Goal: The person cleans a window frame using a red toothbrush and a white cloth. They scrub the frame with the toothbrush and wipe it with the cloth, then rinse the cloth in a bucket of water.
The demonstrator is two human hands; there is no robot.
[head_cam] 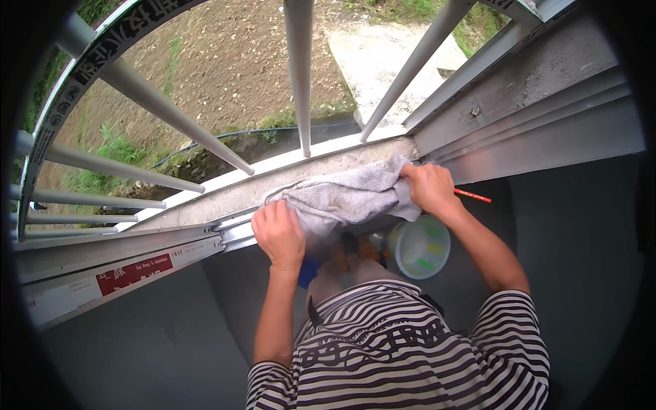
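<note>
A damp-looking, stained light-grey towel [343,197] lies bunched along the window sill [236,192] and over the aluminium window track [238,228]. My left hand [279,233] grips its left end, fingers curled over the cloth by the track. At the towel's right end, near the corner of the frame, my right hand [430,187] pinches the cloth and also holds a thin red stick-like tool [472,195], which pokes out to the right past the hand. The rest of that tool is hidden by the hand. Folds of the towel hang over the inner edge of the sill.
Metal security bars [302,77] rise just beyond the sill, with bare soil and a concrete slab [394,66] outside. A window sash bearing a printed label [133,274] stands at left. Below, near my feet, is a translucent plastic bucket [423,248], with a blue object [308,272] beside my legs.
</note>
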